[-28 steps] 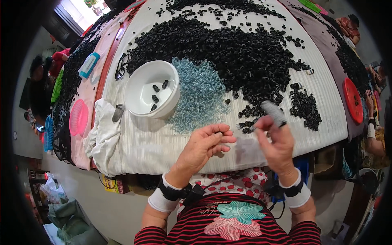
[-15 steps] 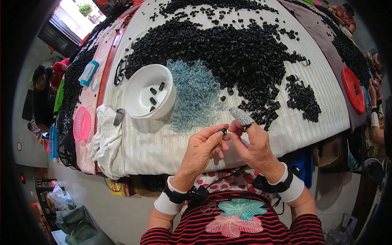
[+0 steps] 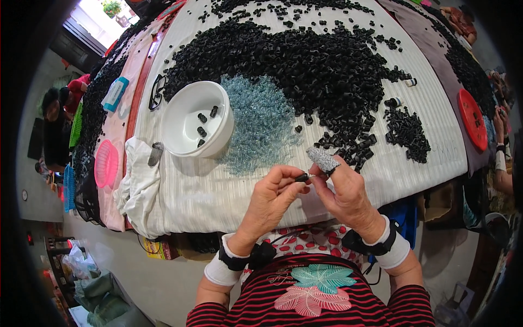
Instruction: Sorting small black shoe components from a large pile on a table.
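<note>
Above the table's front edge, my left hand [image 3: 268, 201] pinches a small black cylindrical part [image 3: 302, 177] between thumb and fingertips. My right hand [image 3: 348, 196] meets it there, thumb and fingers closed on a tiny pale piece [image 3: 311, 176] at the part's right end; its exact kind is too small to tell. A grey knitted finger cover [image 3: 322, 159] sits on my right index finger. Just beyond my hands lies a heap of tiny translucent blue-grey pieces [image 3: 259, 125]. Behind it spreads a big pile of black plastic parts [image 3: 321, 71].
A white bowl [image 3: 173, 136] with several black parts stands left of the blue-grey heap. White cloth [image 3: 139, 191], a pink basket [image 3: 106, 163] and glasses [image 3: 157, 91] lie further left. Slimmer black pieces [image 3: 407, 133] are heaped at right, near a red tray [image 3: 472, 120]. Other people sit at both sides.
The black part has turned in my left fingers and now shows lengthwise, pointing toward my right fingertips. My left fingers have shifted slightly right. The bowl's contents look the same.
</note>
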Motion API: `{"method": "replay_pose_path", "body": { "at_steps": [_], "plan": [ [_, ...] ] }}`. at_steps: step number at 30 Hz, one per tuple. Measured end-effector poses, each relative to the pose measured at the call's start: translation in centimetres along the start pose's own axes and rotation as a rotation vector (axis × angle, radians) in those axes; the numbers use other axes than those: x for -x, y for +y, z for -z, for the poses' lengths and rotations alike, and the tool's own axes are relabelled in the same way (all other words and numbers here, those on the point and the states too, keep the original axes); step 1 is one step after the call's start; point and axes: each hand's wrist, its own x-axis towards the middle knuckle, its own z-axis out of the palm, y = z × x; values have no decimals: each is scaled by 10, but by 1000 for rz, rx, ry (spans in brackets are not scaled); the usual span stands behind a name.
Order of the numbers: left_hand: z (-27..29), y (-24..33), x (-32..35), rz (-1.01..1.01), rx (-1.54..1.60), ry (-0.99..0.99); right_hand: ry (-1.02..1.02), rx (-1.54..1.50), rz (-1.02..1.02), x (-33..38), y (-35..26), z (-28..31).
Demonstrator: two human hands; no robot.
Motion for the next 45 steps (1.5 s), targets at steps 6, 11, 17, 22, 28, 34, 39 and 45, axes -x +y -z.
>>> {"method": "replay_pose_path", "body": {
  "at_steps": [6, 11, 17, 22, 28, 34, 39, 45],
  "plan": [
    [4, -11, -1, -63, -85, 86, -27, 89, 50, -1, 1, -3],
    [6, -13, 0, -141, -170, 144, -81, 101, 112, 1, 1, -6],
    [10, -9, -1, 45, 139, 132, 22, -145, -138, 1, -9, -5],
    [9, -9, -1, 17, 205, 113, 23, 109, 171, 4, 3, -11],
    [10, -9, -1, 55, 223, 109, 72, 14, 2, 0, -5, -8],
    [12, -17, 0, 9, 190, 140, 53, 88, 94, -1, 1, -19],
    [10, -13, -1, -23, 214, 144, -10, 54, 90, 0, -4, -14],
    [11, -11, 0, 35, 214, 139, 142, 5, -57, 2, -4, -12]
  ]
}}
